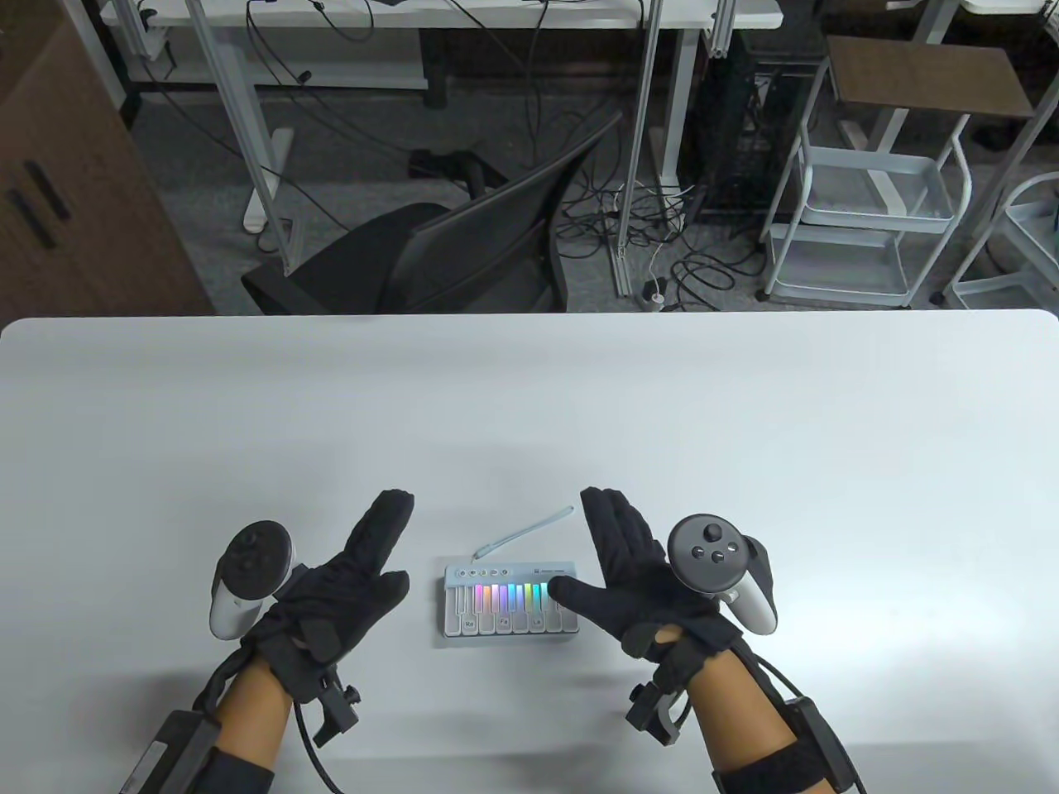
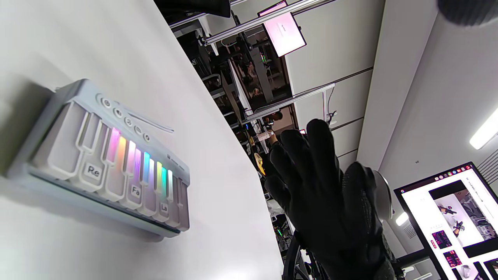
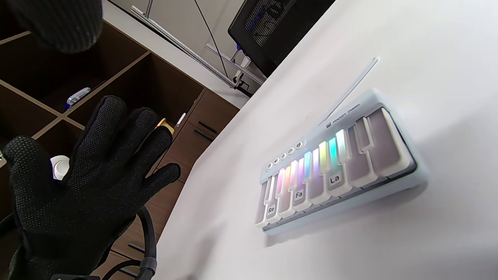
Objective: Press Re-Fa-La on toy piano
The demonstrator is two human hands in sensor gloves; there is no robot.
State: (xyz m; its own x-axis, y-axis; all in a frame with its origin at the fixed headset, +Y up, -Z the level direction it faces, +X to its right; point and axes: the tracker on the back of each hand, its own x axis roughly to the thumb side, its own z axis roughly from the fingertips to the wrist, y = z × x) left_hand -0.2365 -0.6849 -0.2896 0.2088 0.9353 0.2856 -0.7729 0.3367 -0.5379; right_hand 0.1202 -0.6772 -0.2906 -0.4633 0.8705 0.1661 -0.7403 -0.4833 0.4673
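Observation:
The small white toy piano (image 1: 505,608) lies near the table's front edge, its upper keys lit in rainbow colours. Labels Re (image 3: 271,210), Fa (image 3: 298,194) and La (image 3: 334,179) mark three white keys. My left hand (image 1: 364,554) is spread open to the left of the piano, apart from it. My right hand (image 1: 616,554) is spread open at its right, the thumb reaching over the piano's right end. In the wrist views the piano (image 2: 116,163) has no finger on its keys, and both hands are held above the table.
A thin white strap (image 1: 525,533) runs from the piano's back toward the far right. The white table (image 1: 529,397) stretches wide beyond it. A black office chair (image 1: 447,256) and a white cart (image 1: 877,207) stand past the far edge.

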